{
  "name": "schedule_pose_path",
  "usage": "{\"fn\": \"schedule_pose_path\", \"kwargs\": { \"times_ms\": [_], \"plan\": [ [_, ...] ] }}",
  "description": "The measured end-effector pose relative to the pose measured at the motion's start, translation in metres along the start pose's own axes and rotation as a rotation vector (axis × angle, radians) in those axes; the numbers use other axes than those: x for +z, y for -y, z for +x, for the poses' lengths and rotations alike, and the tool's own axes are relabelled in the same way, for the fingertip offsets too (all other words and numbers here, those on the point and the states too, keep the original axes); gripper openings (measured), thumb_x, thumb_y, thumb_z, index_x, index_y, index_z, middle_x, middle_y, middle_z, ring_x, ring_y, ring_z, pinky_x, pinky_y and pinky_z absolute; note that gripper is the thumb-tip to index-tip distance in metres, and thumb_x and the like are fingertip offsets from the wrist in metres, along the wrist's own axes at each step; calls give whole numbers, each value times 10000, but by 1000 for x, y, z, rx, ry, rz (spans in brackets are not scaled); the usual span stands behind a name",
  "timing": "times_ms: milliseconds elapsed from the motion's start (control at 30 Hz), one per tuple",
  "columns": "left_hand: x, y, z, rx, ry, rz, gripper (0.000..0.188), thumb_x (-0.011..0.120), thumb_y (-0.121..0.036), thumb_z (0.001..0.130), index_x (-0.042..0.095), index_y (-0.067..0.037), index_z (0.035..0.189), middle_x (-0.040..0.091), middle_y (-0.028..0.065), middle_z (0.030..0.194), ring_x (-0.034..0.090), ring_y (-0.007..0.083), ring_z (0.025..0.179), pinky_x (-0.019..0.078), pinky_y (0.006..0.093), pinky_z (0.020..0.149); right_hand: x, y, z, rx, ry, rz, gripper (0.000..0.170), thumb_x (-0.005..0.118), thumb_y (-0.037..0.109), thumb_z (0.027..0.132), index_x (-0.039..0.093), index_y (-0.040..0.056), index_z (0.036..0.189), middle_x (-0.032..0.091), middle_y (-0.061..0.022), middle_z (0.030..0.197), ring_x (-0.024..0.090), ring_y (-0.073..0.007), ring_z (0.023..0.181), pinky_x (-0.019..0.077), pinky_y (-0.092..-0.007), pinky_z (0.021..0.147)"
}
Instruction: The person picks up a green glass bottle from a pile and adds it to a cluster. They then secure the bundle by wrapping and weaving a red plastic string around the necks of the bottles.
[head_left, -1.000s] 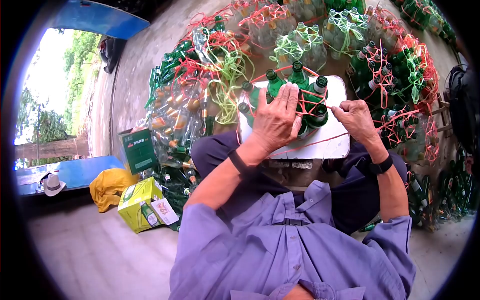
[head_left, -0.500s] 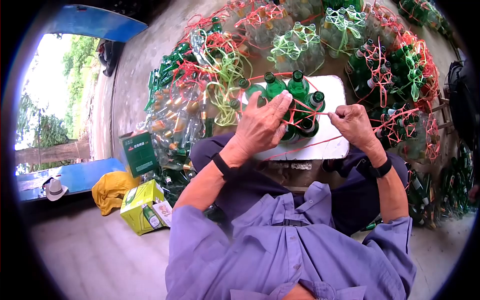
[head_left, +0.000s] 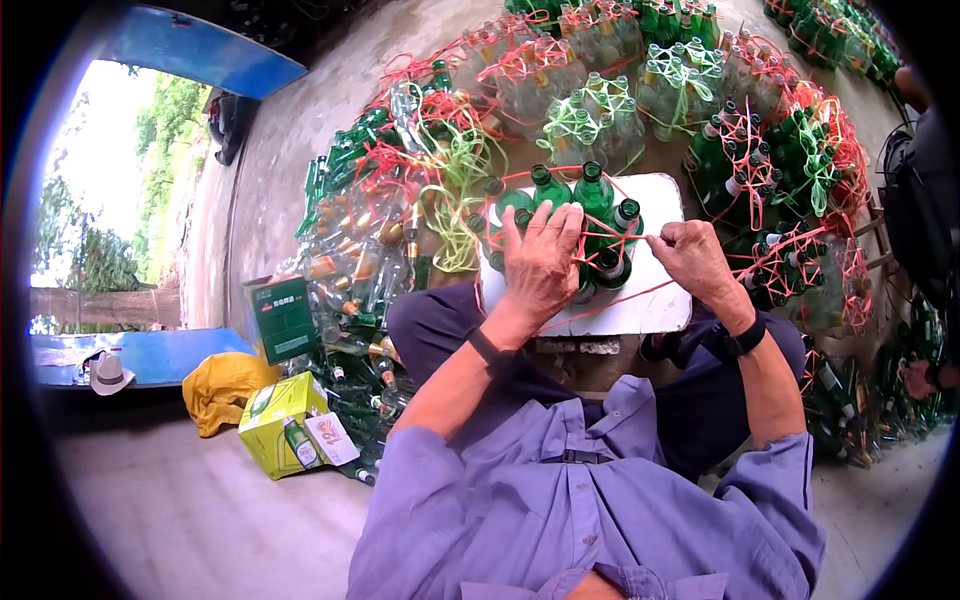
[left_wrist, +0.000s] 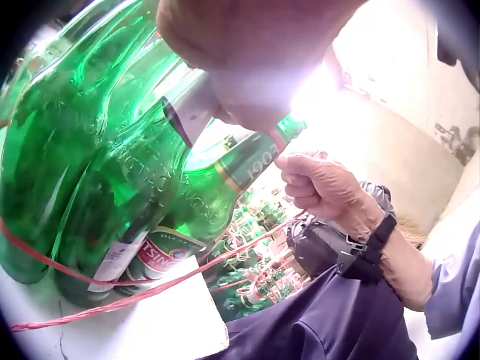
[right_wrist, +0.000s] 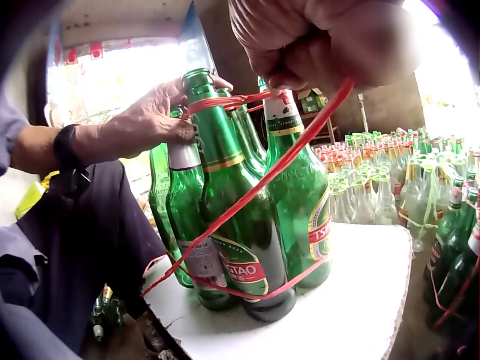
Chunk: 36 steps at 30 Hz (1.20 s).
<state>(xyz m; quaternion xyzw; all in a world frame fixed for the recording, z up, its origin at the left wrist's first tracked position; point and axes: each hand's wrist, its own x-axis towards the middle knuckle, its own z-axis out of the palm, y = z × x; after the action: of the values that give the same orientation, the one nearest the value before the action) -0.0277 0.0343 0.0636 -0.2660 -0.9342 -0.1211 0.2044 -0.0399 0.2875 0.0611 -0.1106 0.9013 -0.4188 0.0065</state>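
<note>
And here my right hand (head_left: 695, 265) pinches red plastic string (right_wrist: 300, 145), running straight to the green Tsingtao bottles (right_wrist: 251, 225). They stand upright on the white bench (head_left: 655, 312), just under my left hand (head_left: 540, 265), its fingers stretched out across the necks. I'd judge these light if empty, but hard, slick, breakable glass: steady them by the necks below the lips. The string looks soft; pinch it firmly.

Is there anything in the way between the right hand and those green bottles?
Nothing visible blocks it. Between the right hand and the green bottles is just an open gap, crossed by the red string that the hand holds, above the white board.
</note>
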Motion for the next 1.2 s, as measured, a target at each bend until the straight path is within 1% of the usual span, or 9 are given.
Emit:
{"fn": "schedule_pose_path", "kwargs": {
  "times_ms": [133,333,500,533,567,600,800,1033,1200],
  "plan": [
    [4,4,1,-7,-31,-35,674,641,-37,722,518,-66,1384,655,100,1263,620,255,1199,242,649,1112,-1,1,0,-19,-10,5,312,694,165,867,583,-64,687,458,-263,606,431,-406,494,421,-417,488],
    [5,15,3,115,-26,-97,652,625,-58,723,514,-39,1365,660,135,1279,645,247,1197,230,678,1109,-4,5,-5,-12,1,45,292,695,134,861,580,-62,679,455,-257,604,418,-399,483,410,-402,469],
    [3,36,4,175,39,-145,677,614,-32,718,496,-55,1384,663,133,1281,644,257,1204,206,665,1127,-3,16,-13,-54,22,58,275,691,116,861,585,-48,668,507,-251,602,527,-413,509,434,-414,476],
    [4,45,6,237,44,-161,690,618,-14,708,497,-61,1386,666,122,1278,643,256,1206,205,655,1133,0,18,-16,-49,31,56,275,691,116,861,585,-48,668,507,-251,602,527,-413,509,434,-414,476],
    [2,51,6,299,48,-176,705,622,3,697,498,-67,1387,670,110,1275,642,255,1207,203,646,1140,3,21,-19,-94,20,48,275,691,117,860,584,-37,659,523,-245,601,551,-417,527,441,-423,482],
    [-6,54,10,298,96,-203,731,684,35,712,503,-100,1408,680,106,1267,652,254,1196,218,612,1158,5,23,-20,-144,6,42,277,691,118,859,582,-26,649,539,-240,600,576,-420,545,449,-432,488],
    [-4,62,11,288,84,-253,716,682,29,722,491,-120,1395,681,101,1261,668,248,1161,218,594,1167,8,30,-19,-286,0,-115,175,672,43,798,572,25,656,597,-185,632,620,-379,585,499,-440,533],
    [-3,60,7,230,57,-300,716,674,46,699,502,-104,1378,698,93,1213,682,249,1123,219,590,1171,-5,38,6,-524,-51,-269,243,718,31,794,496,59,699,528,-109,635,587,-318,567,458,-419,493],
    [0,60,7,214,19,-300,709,665,50,688,515,-96,1365,712,75,1145,695,244,1084,230,579,1171,-9,47,30,-585,-91,-401,273,746,85,830,497,63,721,514,-91,658,576,-303,576,441,-417,510]
  ]
}}
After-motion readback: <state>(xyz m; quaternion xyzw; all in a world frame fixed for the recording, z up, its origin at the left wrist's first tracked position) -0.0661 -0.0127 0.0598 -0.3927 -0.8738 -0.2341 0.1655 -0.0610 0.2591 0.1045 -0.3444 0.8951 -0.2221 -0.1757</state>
